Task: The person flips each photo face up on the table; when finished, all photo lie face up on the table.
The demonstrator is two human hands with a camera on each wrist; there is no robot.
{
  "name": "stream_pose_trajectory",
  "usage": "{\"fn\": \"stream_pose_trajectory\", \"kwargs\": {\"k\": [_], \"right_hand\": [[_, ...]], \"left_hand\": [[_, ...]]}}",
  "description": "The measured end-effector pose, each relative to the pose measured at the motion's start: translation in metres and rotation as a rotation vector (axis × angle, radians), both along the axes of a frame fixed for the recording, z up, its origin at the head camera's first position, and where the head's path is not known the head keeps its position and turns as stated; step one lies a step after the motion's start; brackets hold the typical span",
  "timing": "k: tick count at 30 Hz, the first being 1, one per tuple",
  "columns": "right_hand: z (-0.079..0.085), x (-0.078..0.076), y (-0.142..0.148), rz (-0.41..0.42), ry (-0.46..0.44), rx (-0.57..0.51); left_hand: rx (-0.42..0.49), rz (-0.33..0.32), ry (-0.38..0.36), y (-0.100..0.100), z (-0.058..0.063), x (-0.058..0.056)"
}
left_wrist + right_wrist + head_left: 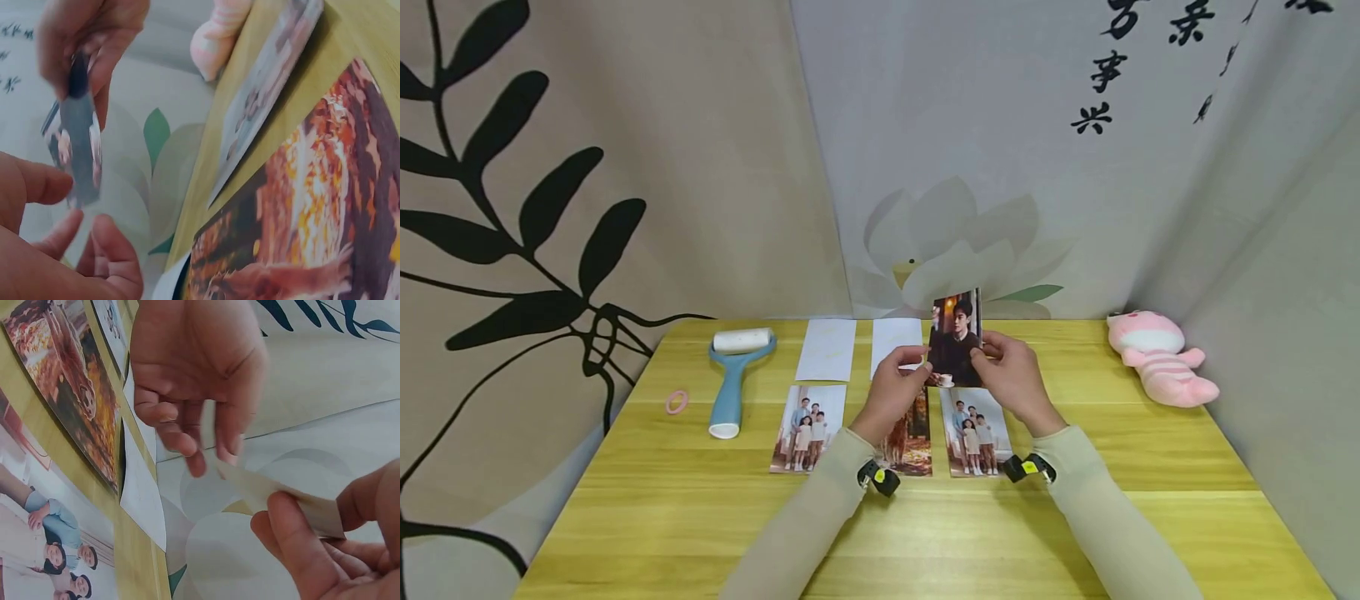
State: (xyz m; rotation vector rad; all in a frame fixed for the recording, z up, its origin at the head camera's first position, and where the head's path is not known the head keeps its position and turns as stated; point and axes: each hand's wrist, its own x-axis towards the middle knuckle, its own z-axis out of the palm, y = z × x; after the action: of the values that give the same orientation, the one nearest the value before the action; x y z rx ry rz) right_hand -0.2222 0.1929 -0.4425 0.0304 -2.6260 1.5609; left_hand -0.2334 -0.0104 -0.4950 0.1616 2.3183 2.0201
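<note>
I see both hands pinching: left hand (pixel 893 390) and right hand (pixel 1017 379) grip portrait photo (pixel 957 337) by opposite edges, raised above desk (pixel 1075 533). Printed cup (pixel 946 380) at photo's bottom, contents too small to tell. Near row: two family photos (pixel 807 429), autumn photo (pixel 919 442) between. Far: white cards (pixel 826 350). Left: paint-roller-shaped tool (pixel 730 392). Right: pink plush (pixel 1157 358).

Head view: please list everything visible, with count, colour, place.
Wooden table: one, yellow, below
Rectangular portrait photo: one, dark, held
Rectangular family photos: two, pale, front row
Rectangular autumn photo: one, orange, between them
Rectangular paper cards: two, white, back row
Handled roller: one, blue-white, table's left
Small ring: one, pink, beside roller
Striped plush toy: one, pink, table's right
Printed curtain: count unclear, pale, behind
Wrist cameras: two, black, worn
Sleeves: two, cream, foreground
Hands: two, bare, portrait's edges
</note>
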Motion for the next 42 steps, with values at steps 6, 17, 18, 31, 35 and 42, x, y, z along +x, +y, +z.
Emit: {"fn": "stream_pose_trajectory", "kwargs": {"k": [6,17,18,31,35,42], "right_hand": [[-0.001,0.005,-0.001,0.013,0.025,0.025],[-0.001,0.007,0.001,0.021,0.041,0.019],[-0.002,0.006,0.001,0.018,0.042,0.016],[-0.009,0.004,0.012,0.022,0.009,-0.09],[-0.013,0.0,0.015,0.019,0.018,-0.1],[-0.022,-0.015,0.024,-0.04,0.078,0.085]], "left_hand": [[0.179,-0.092,-0.185,-0.012,-0.005,-0.005],[0.262,-0.142,-0.266,-0.016,-0.006,-0.01],[0.269,-0.141,-0.27,-0.016,-0.005,-0.01],[0.317,-0.132,-0.291,-0.018,0.003,-0.014],[0.333,-0.135,-0.305,-0.016,0.002,-0.017],[0.286,-0.112,-0.293,-0.006,-0.005,-0.023]]}}
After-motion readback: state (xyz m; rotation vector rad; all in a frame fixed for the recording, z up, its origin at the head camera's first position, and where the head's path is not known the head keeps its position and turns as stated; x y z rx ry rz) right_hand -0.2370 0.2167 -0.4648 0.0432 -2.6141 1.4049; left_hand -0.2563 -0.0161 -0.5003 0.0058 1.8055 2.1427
